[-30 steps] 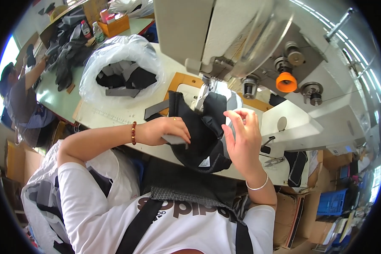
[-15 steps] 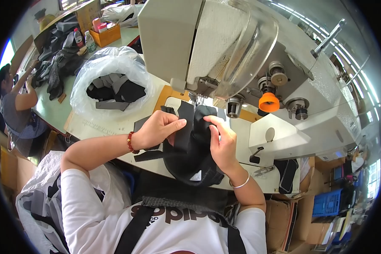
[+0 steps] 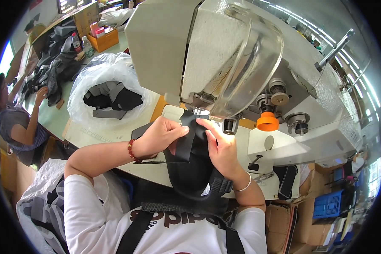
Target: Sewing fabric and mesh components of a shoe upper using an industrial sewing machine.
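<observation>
Under the head of a white sewing machine (image 3: 156,51), black fabric (image 3: 188,175) reaches the needle area and hangs over the table's front edge, with a ribbed part at its lower right. My left hand (image 3: 156,137) is closed, pinching a flat black strip (image 3: 184,148) between thumb and fingers, left of the needle. On the right side of the cloth, my right hand (image 3: 222,148) grips it with the index fingertip near the needle and the thumb lower down. Its other fingers are curled and partly hidden. The needle tip itself cannot be made out.
A clear plastic bag (image 3: 106,65) of grey and black cloth pieces stands left of the machine. Another white bag (image 3: 46,178) sits lower left. A black padded piece (image 3: 286,182) lies at the table's right end. Another person (image 3: 19,122) works at the green table on the left.
The black fabric has shifted and turned, its ribbed part now further right. My right index fingertip has moved left, closer to the strip. The view has tilted slightly.
</observation>
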`<state>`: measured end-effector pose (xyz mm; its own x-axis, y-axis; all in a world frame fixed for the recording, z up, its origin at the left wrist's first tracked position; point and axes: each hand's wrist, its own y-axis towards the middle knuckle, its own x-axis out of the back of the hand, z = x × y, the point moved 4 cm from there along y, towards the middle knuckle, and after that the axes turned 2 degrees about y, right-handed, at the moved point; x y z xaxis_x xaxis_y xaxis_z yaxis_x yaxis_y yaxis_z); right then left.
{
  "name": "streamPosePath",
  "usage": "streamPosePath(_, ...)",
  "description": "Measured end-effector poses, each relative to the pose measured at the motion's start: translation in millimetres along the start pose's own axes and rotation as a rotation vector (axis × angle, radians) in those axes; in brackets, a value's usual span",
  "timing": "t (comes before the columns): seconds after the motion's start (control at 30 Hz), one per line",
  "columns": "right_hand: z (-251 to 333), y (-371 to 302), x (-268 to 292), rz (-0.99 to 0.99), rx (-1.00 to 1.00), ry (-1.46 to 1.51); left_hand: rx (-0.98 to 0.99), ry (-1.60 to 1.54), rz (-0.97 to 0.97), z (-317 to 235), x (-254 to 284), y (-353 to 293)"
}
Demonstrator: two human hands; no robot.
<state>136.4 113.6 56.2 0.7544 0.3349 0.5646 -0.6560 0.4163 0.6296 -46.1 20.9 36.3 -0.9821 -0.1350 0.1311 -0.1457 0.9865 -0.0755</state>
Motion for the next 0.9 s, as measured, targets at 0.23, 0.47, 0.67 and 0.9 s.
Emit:
streamPosePath(0.23, 3.7, 2.6, 1.3, 0.015, 0.035, -0.090, -0.239, 0.185, -0.054, 6.9, 1.3, 1.1)
streamPosePath(0.47, 10.1, 6.2, 2.9, -0.030, 0.080, -0.153, -1.468, 1.169, -0.454, -5.6, 18.5, -4.2)
streamPosePath(0.67, 6.5, 1.0, 3.4, 0.028, 0.014, -0.213, -1.631, 1.197, -0.225, -12.6, 8.1, 10.0)
streamPosePath(0.9, -4.4, -9.8, -4.5, 0.053, -0.041, -0.299, -1.343, 1.069, -0.247, -24.5, -1.8, 11.3)
